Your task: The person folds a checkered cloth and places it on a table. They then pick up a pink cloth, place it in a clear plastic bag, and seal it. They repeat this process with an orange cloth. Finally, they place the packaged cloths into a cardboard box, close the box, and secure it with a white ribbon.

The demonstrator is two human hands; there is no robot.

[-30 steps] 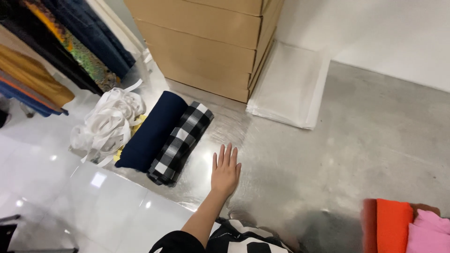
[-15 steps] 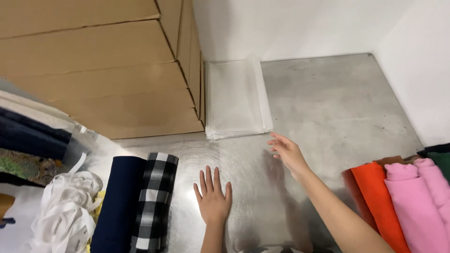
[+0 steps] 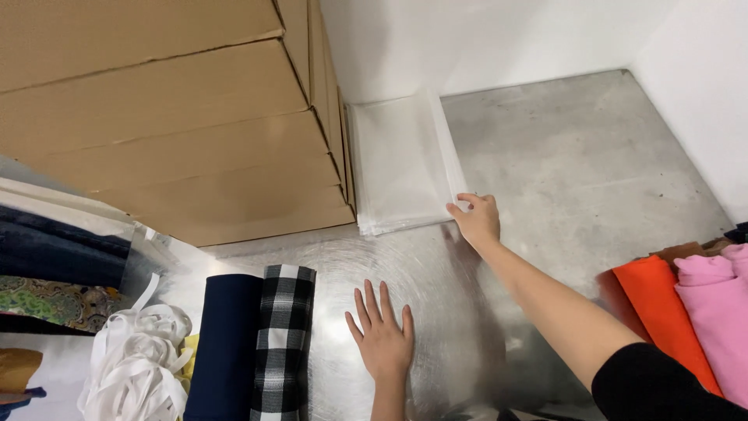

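head view: the right hand (image 3: 477, 220) reaches out over the grey metal table (image 3: 561, 179) and curls its fingers (image 3: 467, 199) on the near right corner of the clear bags (image 3: 399, 164), a flat stack lying against the back wall. the fingertips lie on the top sheets at that corner with the thumb at the stack's edge; whether a sheet is truly pinched cannot be told. the stack's left edge sits just beside the cartons (image 3: 171, 117), which are piled high and close off the left side. right of the stack the table lies bare up to the white wall, so that side is the open room.

the left hand (image 3: 382, 331) lies flat on the table, fingers spread, holding nothing, well short of the bags. just to its left lie a checked roll (image 3: 282, 343) and a navy roll (image 3: 226, 343), side by side and touching. further left sits a tangle of white tape (image 3: 136, 366). at the right edge an orange roll (image 3: 662, 304) and a pink roll (image 3: 717, 304) lie near the right forearm.
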